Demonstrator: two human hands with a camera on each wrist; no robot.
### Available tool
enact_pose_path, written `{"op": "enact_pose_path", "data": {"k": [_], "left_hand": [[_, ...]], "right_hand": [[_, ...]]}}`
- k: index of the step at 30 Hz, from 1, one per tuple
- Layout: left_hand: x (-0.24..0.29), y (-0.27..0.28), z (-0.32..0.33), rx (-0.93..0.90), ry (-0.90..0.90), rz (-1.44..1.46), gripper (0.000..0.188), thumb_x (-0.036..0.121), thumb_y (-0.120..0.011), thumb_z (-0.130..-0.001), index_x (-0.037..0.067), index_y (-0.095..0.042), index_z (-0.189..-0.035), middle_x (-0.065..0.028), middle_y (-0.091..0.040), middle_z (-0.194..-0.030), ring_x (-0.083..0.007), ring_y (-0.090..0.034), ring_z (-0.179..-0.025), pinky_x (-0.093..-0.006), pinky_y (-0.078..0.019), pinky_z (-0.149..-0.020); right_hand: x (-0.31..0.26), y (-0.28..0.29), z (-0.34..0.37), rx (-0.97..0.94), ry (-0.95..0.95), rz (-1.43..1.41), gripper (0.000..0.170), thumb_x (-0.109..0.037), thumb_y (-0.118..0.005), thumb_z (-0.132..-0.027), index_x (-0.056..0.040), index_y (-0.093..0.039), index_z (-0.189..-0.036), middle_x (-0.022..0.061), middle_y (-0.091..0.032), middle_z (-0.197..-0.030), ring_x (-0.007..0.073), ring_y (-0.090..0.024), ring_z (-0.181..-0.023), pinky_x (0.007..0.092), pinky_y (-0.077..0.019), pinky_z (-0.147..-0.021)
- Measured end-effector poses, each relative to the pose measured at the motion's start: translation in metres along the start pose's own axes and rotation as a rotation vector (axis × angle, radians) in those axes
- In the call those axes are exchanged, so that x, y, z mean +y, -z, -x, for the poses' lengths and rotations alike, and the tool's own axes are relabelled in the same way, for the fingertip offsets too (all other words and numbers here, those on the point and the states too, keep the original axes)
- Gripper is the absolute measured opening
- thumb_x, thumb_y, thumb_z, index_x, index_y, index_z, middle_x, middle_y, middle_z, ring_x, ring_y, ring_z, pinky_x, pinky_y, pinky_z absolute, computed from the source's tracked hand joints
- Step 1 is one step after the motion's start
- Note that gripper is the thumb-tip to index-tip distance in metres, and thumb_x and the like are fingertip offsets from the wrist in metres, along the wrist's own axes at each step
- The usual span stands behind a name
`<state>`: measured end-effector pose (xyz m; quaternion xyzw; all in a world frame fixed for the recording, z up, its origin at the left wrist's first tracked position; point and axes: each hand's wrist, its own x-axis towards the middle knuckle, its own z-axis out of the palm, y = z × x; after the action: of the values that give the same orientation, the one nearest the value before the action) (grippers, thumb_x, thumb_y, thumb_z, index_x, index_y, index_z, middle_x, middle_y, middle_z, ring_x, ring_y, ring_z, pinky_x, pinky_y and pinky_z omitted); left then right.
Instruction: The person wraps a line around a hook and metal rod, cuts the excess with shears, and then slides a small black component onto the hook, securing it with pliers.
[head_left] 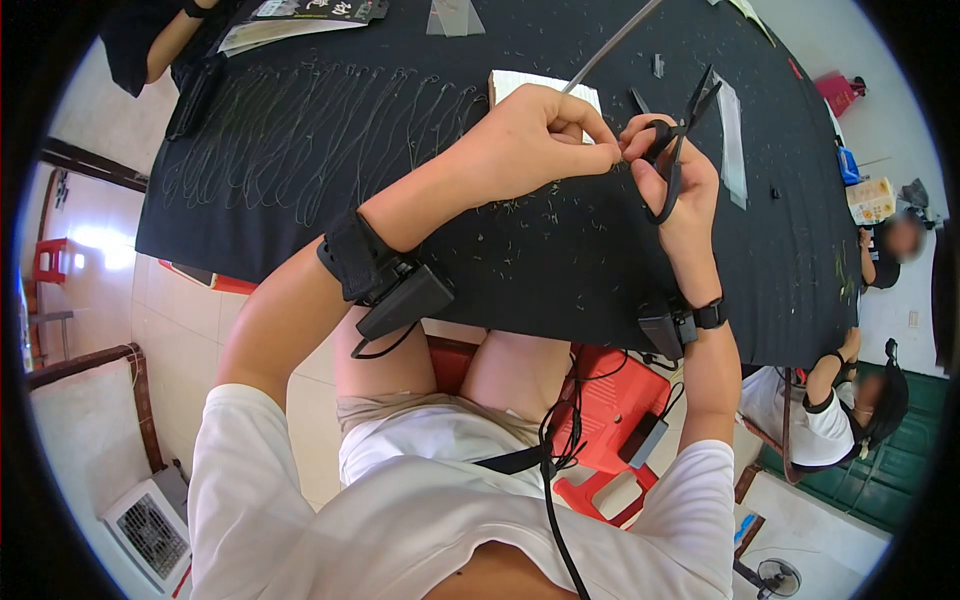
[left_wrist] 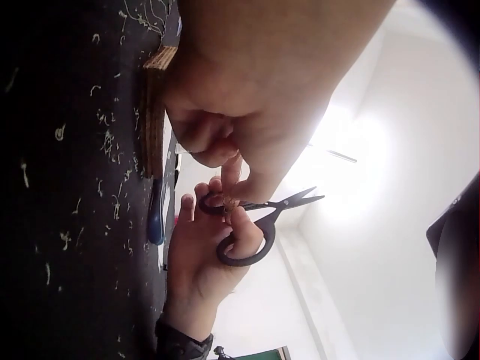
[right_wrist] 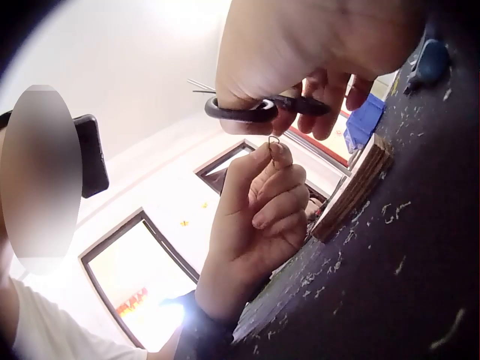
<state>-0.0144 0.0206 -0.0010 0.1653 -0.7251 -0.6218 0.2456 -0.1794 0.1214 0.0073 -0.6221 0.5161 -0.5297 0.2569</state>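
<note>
In the head view my left hand [head_left: 535, 145] is beside my right hand [head_left: 690, 195] over the black table, their fingertips close together. The left thumb and forefinger pinch a thin cord, whose small loop [right_wrist: 274, 150] shows in the right wrist view. My right hand has black scissors [head_left: 672, 155] hooked on its fingers and thumb. Their blades [left_wrist: 298, 199] stand apart and point away from the left fingertips in the left wrist view. Whether the right fingertips also touch the cord, I cannot tell.
Looped dark cords [head_left: 290, 130] lie in a row at the left. Behind the left hand are a white-topped board [head_left: 510, 84] and a thin rod [head_left: 612, 44]. Clear strips [head_left: 733, 140] lie at the right. Cord scraps dot the black cloth [head_left: 500, 290]. People sit farther right.
</note>
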Motion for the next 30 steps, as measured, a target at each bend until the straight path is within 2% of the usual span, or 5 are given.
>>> {"op": "enact_pose_path", "data": {"k": [24,30], "left_hand": [[-0.0007,0.002,-0.0004,0.039,0.037,-0.035,0.02,0.02,-0.064,-0.081,0.002,-0.066,-0.089,0.0055,-0.049,-0.06,-0.0009,-0.038,-0.053,-0.0176,-0.0271,-0.048],[-0.0035,-0.0027,-0.0016,0.041,0.056,0.089,0.022,0.02,-0.064,-0.081,0.001,-0.066,-0.091,0.0058,-0.048,-0.061,-0.0007,-0.037,-0.052,-0.018,-0.0255,-0.047]], "right_hand": [[0.0007,-0.0023,0.0005,0.033,-0.02,0.027,0.011,-0.001,-0.063,-0.07,-0.0015,-0.06,-0.08,0.0056,-0.053,-0.093,0.013,-0.052,-0.086,0.0265,-0.0412,-0.078],[0.0027,-0.0017,0.0009,0.058,0.006,0.091,0.013,-0.001,-0.065,-0.069,-0.002,-0.059,-0.081,0.0052,-0.053,-0.094,0.0139,-0.053,-0.089,0.027,-0.0411,-0.08]]}}
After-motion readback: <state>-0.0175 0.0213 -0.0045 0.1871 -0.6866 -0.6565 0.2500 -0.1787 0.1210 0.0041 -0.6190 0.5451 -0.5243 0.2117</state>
